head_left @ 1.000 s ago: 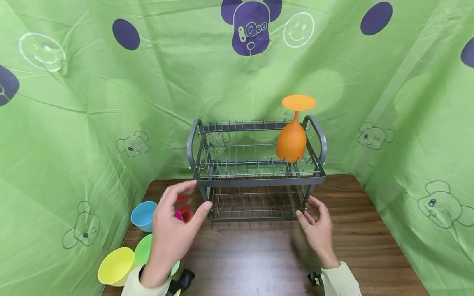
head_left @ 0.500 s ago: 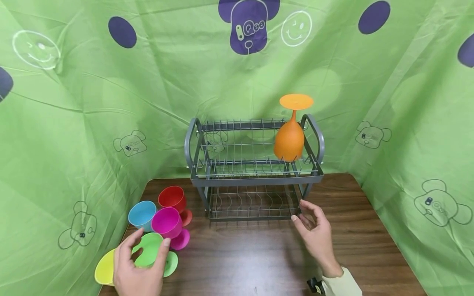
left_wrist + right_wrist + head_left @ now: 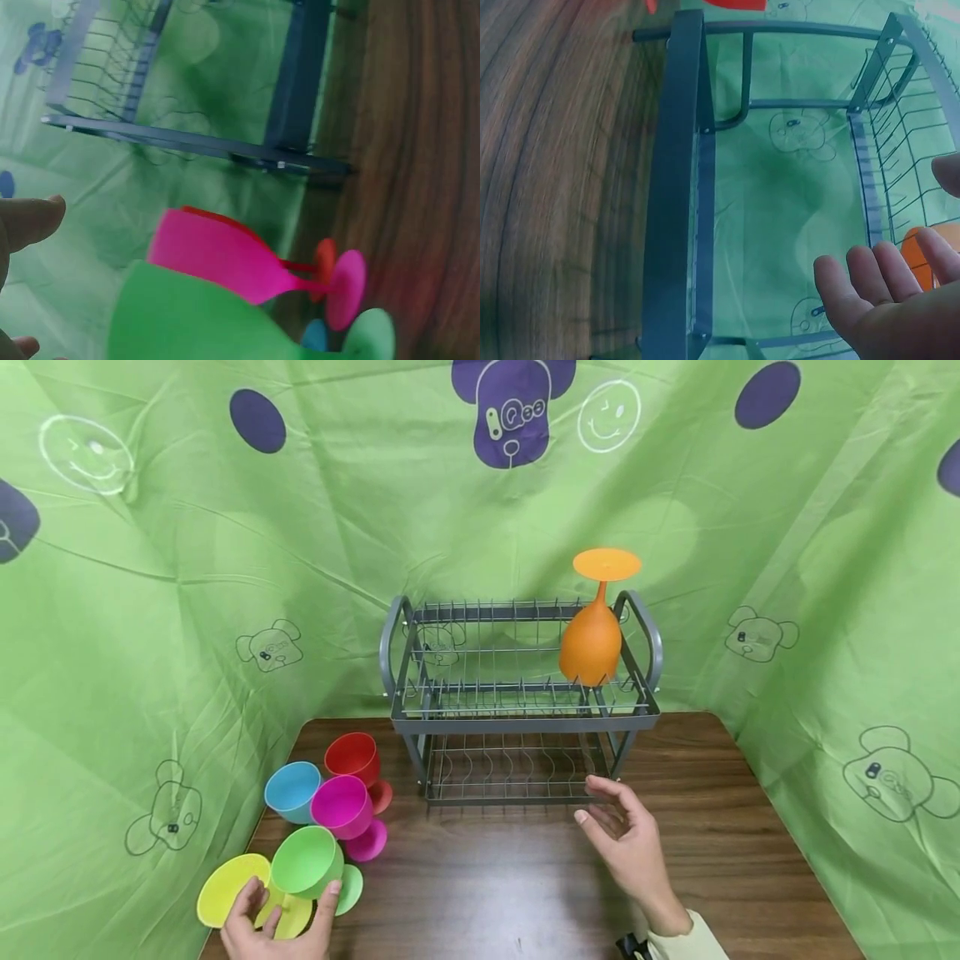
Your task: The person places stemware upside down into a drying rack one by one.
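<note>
My left hand [image 3: 281,935] is at the lower left of the head view, fingers and thumb spread and bent, holding nothing. Its thumb tip overlaps the near side of the green goblet [image 3: 303,860], and its fingers lie over the yellow goblet [image 3: 228,889]. In the left wrist view the green goblet [image 3: 187,319] stands large beside the hand. Relaxed and holding nothing, my right hand [image 3: 630,852] hovers in front of the dish rack's [image 3: 525,725] lower right corner. An orange goblet [image 3: 590,647] stands upside down on the rack's upper tier, at the right.
Magenta [image 3: 341,806], red [image 3: 352,758] and blue [image 3: 292,789] goblets stand grouped on the left of the wooden table [image 3: 480,877], behind the green one. A green patterned cloth [image 3: 480,518] hangs around the table's back and sides.
My left hand has moved from the rack's left front corner down and left to the green and yellow goblets. My right hand has shifted slightly left and down.
</note>
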`<state>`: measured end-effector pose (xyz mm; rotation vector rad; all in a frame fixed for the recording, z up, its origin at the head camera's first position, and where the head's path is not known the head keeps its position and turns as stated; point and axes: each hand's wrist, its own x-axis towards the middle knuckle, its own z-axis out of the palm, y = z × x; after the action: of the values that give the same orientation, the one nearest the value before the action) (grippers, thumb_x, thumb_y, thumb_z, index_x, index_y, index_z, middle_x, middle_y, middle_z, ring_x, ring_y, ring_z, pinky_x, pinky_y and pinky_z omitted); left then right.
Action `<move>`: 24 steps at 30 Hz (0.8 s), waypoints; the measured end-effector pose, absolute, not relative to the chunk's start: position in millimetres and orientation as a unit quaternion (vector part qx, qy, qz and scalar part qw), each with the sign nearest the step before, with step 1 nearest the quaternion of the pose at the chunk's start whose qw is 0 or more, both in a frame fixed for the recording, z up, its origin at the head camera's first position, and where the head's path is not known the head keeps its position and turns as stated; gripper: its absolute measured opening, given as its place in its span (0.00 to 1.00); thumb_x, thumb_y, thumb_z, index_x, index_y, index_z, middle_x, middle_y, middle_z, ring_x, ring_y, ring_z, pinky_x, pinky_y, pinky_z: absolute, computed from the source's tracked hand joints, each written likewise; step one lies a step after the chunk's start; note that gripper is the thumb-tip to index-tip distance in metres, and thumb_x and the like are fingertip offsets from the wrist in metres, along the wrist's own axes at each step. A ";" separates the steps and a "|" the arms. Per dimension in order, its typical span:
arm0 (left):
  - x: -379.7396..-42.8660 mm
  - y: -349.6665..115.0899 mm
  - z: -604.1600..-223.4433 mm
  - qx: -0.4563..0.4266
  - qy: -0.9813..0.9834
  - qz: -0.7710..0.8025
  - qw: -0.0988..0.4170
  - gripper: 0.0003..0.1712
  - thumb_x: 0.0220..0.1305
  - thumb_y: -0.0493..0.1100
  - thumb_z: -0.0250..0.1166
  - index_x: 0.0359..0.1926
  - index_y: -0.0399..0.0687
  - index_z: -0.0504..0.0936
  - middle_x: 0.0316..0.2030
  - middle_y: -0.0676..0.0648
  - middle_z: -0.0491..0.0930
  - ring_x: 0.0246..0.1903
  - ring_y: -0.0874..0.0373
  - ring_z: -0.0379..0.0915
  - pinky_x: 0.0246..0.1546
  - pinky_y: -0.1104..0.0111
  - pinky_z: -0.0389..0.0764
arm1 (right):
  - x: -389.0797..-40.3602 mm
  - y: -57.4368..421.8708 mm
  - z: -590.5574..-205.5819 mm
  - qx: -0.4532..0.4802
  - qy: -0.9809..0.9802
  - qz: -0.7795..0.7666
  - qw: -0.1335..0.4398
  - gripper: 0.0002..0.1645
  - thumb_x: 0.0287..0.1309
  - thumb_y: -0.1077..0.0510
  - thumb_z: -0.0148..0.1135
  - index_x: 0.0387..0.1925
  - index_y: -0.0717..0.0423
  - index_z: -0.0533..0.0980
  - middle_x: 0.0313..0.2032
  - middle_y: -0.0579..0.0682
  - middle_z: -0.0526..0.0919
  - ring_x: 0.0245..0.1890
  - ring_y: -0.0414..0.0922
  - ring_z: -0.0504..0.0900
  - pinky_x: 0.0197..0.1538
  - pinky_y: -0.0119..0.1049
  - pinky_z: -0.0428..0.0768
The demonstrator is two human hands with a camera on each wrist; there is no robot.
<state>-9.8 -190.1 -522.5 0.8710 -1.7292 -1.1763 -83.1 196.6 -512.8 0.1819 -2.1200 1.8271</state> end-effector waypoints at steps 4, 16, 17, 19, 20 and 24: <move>-14.8 -186.3 -530.6 0.369 -0.683 -0.480 0.409 0.57 0.36 0.38 0.90 0.71 0.49 0.74 0.56 0.63 0.69 0.56 0.70 0.66 0.51 0.83 0.71 | -77.4 192.3 -509.2 0.087 -0.738 0.652 0.149 0.31 0.59 0.75 0.71 0.64 0.67 0.75 0.61 0.42 0.82 0.61 0.39 0.83 0.62 0.31 0.84; -22.3 -183.3 -554.2 0.373 -0.667 -0.478 0.433 0.57 0.38 0.37 0.90 0.73 0.54 0.73 0.58 0.66 0.66 0.58 0.67 0.68 0.56 0.80 0.74 | -68.9 170.9 -503.5 0.167 -0.723 0.660 0.116 0.33 0.57 0.76 0.70 0.65 0.68 0.73 0.65 0.47 0.80 0.64 0.46 0.81 0.64 0.39 0.85; -22.8 -182.9 -556.7 0.373 -0.663 -0.480 0.438 0.57 0.38 0.36 0.90 0.73 0.54 0.73 0.58 0.64 0.67 0.58 0.66 0.68 0.56 0.79 0.74 | -68.8 169.1 -503.2 0.169 -0.723 0.660 0.112 0.34 0.57 0.76 0.70 0.65 0.67 0.73 0.65 0.47 0.80 0.65 0.45 0.81 0.64 0.40 0.85; -23.8 -181.3 -561.9 0.379 -0.655 -0.485 0.439 0.57 0.39 0.36 0.89 0.73 0.55 0.73 0.58 0.63 0.67 0.59 0.66 0.68 0.57 0.79 0.75 | -68.8 165.3 -502.7 0.175 -0.723 0.659 0.107 0.34 0.58 0.76 0.70 0.66 0.67 0.73 0.65 0.47 0.80 0.65 0.43 0.81 0.64 0.39 0.85; -24.4 -180.6 -564.2 0.382 -0.650 -0.490 0.437 0.57 0.40 0.36 0.89 0.73 0.56 0.72 0.59 0.63 0.67 0.59 0.66 0.68 0.58 0.79 0.75 | -68.8 163.7 -502.9 0.179 -0.724 0.659 0.104 0.33 0.58 0.75 0.70 0.66 0.67 0.73 0.65 0.48 0.79 0.65 0.42 0.80 0.64 0.40 0.85; -27.3 -178.7 -574.3 0.397 -0.642 -0.505 0.419 0.57 0.42 0.39 0.89 0.73 0.58 0.71 0.58 0.66 0.64 0.60 0.66 0.67 0.59 0.77 0.76 | -68.8 158.5 -504.7 0.191 -0.723 0.657 0.099 0.33 0.59 0.75 0.70 0.65 0.68 0.73 0.65 0.49 0.79 0.65 0.39 0.80 0.63 0.37 0.85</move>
<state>-27.3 -178.7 -574.3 0.9957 -1.6104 -1.2656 -68.8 158.5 -504.7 0.5639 -2.1369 1.9430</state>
